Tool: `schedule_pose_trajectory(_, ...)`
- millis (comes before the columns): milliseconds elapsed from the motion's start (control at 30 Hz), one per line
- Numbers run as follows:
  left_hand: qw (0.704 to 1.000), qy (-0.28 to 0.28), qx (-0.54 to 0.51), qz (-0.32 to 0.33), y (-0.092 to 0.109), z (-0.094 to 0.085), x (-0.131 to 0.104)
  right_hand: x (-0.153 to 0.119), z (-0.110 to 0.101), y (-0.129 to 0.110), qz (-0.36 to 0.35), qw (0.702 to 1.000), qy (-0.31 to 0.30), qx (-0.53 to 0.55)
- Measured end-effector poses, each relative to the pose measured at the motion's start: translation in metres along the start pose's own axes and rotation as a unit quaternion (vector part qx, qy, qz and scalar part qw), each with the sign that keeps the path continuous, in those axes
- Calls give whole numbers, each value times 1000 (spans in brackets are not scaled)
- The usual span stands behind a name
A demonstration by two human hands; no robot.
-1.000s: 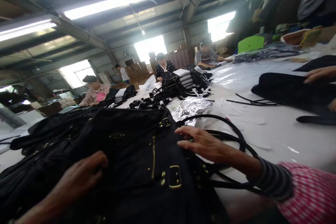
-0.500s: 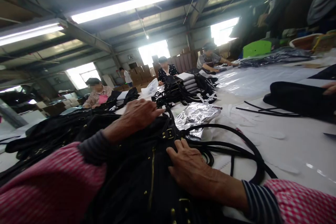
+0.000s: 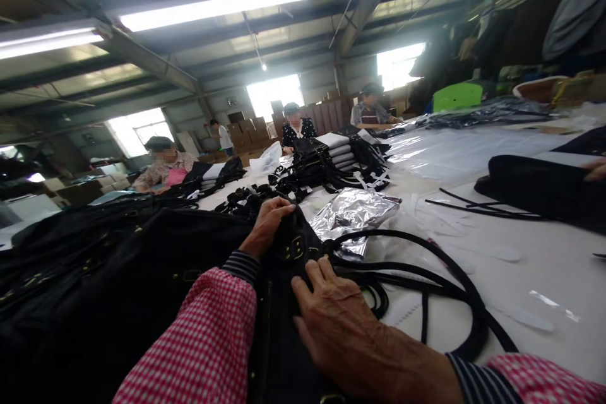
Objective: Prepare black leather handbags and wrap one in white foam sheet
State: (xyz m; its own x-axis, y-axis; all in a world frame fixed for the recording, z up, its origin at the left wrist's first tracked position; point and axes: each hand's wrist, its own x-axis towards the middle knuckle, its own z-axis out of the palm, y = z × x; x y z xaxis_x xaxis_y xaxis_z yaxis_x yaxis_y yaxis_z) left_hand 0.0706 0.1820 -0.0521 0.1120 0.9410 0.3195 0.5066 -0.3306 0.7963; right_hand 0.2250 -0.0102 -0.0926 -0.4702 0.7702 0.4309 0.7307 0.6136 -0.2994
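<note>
A black bag (image 3: 279, 341) with gold-coloured fittings and a zip lies in front of me. My left hand (image 3: 272, 222) pinches its far upper edge, left of a gold buckle (image 3: 296, 247). Just below and right of that buckle, my right hand (image 3: 341, 322) rests on the bag with its fingers spread. Black cord-like handles (image 3: 440, 284) loop out to the right over the white table (image 3: 516, 278). More black bags (image 3: 95, 271) are heaped on the left.
Crumpled silver film (image 3: 353, 208) lies beyond the handles. Farther back are stacked black bags with white padding (image 3: 338, 154). Several people sit or stand beyond the table. At the right edge, another person's hand (image 3: 595, 170) touches a black item (image 3: 534, 186).
My left hand has closed on the bag's edge, and its forearm has swung in nearer the middle. My right hand has shifted slightly down. The view has moved a little.
</note>
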Motion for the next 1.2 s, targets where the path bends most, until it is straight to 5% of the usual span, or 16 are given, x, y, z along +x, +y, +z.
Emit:
schedule_pose_trajectory(133, 999, 18, -48, -8, -10, -1, -4, 1, -24, 4, 95, 966, -5, 239)
schedule_pose_trajectory(300, 999, 26, 35, -5, -1, 6, -4, -25, -52, 25, 286, 790, -89, 535)
schedule_pose_trajectory(367, 997, 17, 74, 19, 18, 2, -16, -39, -63, 30, 286, 761, -125, 569)
schedule_pose_trajectory(433, 989, -20, 122, 86, 47, -6, -43, -50, -71, 32, 264, 756, -150, 580)
schedule_pose_trajectory(533, 925, -187, 207, 258, 98, -22, -115, -59, -75, 30, 248, 739, -156, 606)
schedule_pose_trajectory(600, 865, -322, 237, 304, 123, -31, -172, -61, -73, 27, 242, 722, -149, 631)
schedule_pose_trajectory(667, 829, -360, 295, 312, 133, -36, -222, -63, -70, 24, 242, 709, -133, 649)
schedule_pose_trajectory(767, 834, -273, 395, 273, 120, -38, -265, -68, -67, 20, 249, 727, -96, 633)
schedule_pose_trajectory(867, 823, -227, 446, 268, 99, -40, -274, -83, -69, 14, 225, 796, -58, 559)
schedule_pose_trajectory(967, 805, -187, 453, 333, 89, -45, -271, -106, -76, 2, 173, 881, -20, 440)
schedule_pose_trajectory(1033, 819, -152, 424, 356, 87, -50, -270, -126, -83, -9, 138, 922, -24, 362)
schedule_pose_trajectory(1200, 875, -103, 327, 342, 78, -66, -268, -179, -98, -36, 116, 924, -158, 328)
